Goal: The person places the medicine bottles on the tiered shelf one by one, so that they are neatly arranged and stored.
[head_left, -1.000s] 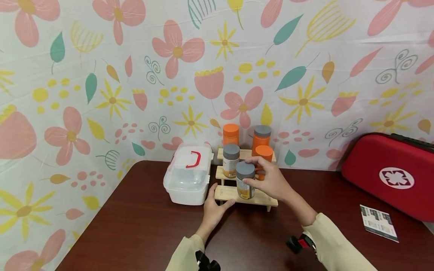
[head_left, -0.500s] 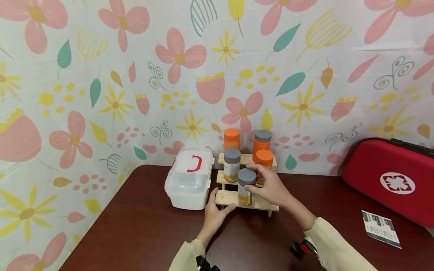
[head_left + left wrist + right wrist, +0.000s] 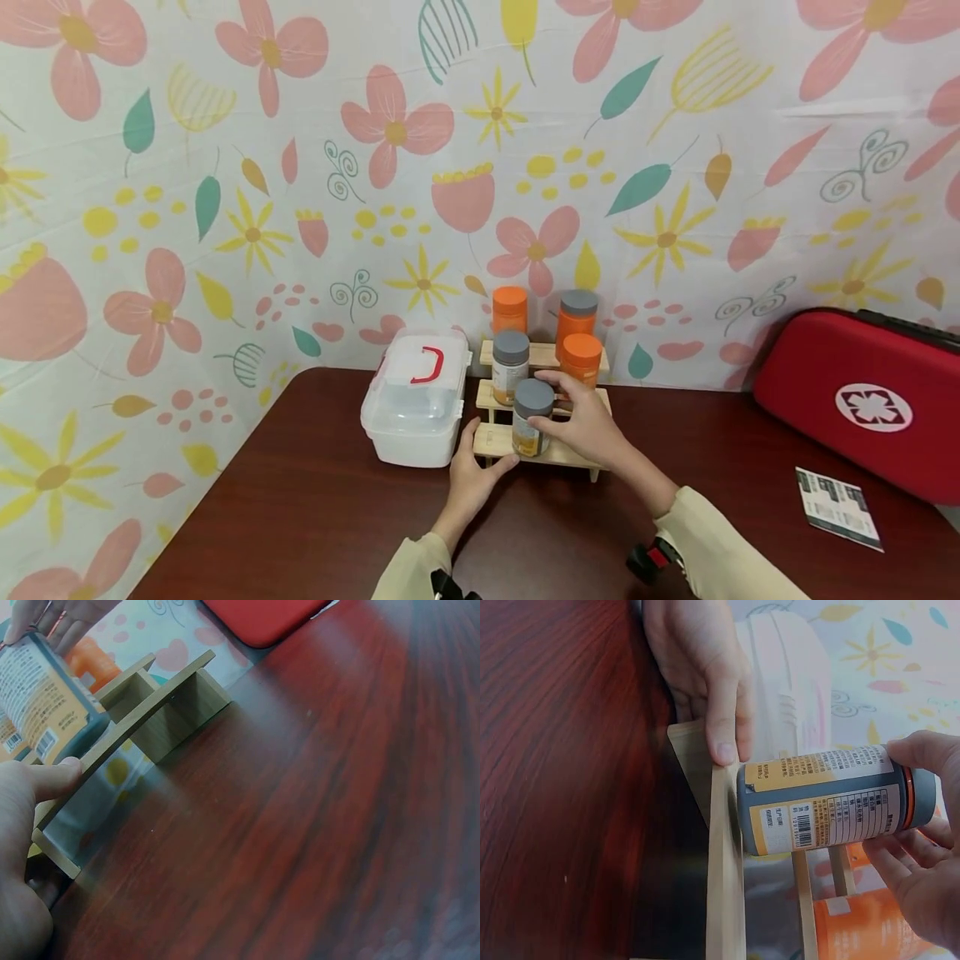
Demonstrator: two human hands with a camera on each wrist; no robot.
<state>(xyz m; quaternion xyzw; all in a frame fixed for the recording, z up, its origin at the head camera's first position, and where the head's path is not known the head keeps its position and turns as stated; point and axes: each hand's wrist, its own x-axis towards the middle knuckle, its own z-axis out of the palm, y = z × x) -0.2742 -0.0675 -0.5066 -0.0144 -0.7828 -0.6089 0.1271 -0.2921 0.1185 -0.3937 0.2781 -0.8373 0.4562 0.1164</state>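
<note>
A three-step wooden display rack (image 3: 573, 454) stands on the dark table. My left hand (image 3: 471, 477) grips the left end of its bottom step, thumb on the front edge, as the right wrist view also shows. My right hand (image 3: 588, 421) pinches a grey-lidded supplement jar (image 3: 527, 435) around its lid, upright at the bottom step. The jar's printed label (image 3: 817, 802) faces the right wrist camera, its base right at the step. Behind it, another grey-lidded jar (image 3: 511, 371) and an orange jar (image 3: 582, 358) occupy the middle step.
Two orange jars, one with an orange lid (image 3: 510, 302) and one with a grey lid (image 3: 578, 302), stand on the top step. A white lidded box (image 3: 416, 400) is close to the rack's left. Rightward lie a printed card (image 3: 838, 508) and a red case (image 3: 817, 392).
The jar in my right hand has shifted slightly left along the bottom step, toward the left hand. My left hand keeps its hold on the rack. The head view has tilted a little.
</note>
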